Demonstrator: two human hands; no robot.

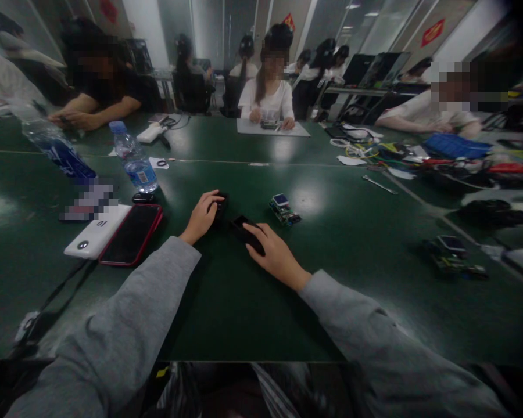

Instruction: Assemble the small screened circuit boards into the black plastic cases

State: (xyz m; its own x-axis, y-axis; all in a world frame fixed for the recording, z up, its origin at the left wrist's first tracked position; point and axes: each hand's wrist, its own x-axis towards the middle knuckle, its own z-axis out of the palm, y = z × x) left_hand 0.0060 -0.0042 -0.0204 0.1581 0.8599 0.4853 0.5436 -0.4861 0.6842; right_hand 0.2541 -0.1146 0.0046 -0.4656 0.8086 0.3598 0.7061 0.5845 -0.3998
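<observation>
My left hand (201, 216) is closed over a small black plastic part (221, 203) at the middle of the green table (239, 313). Just to its right, my right hand (275, 251) grips a black rectangular plastic case (240, 225), its fingers lying along the near side. The case looks hollow at its far end. A narrow gap separates the two black pieces. Beyond my right hand lies a green circuit board (287, 217) with a small screen on top. My fingers partly cover both black pieces.
A white power bank (87, 239), red-edged phone (133, 235) and water bottle (135, 159) stand on the left, with a larger bottle (58, 148) behind. Another circuit board (451, 258) and a wrench (379, 184) lie right, near piled cables (366, 151). Several people sit around the table.
</observation>
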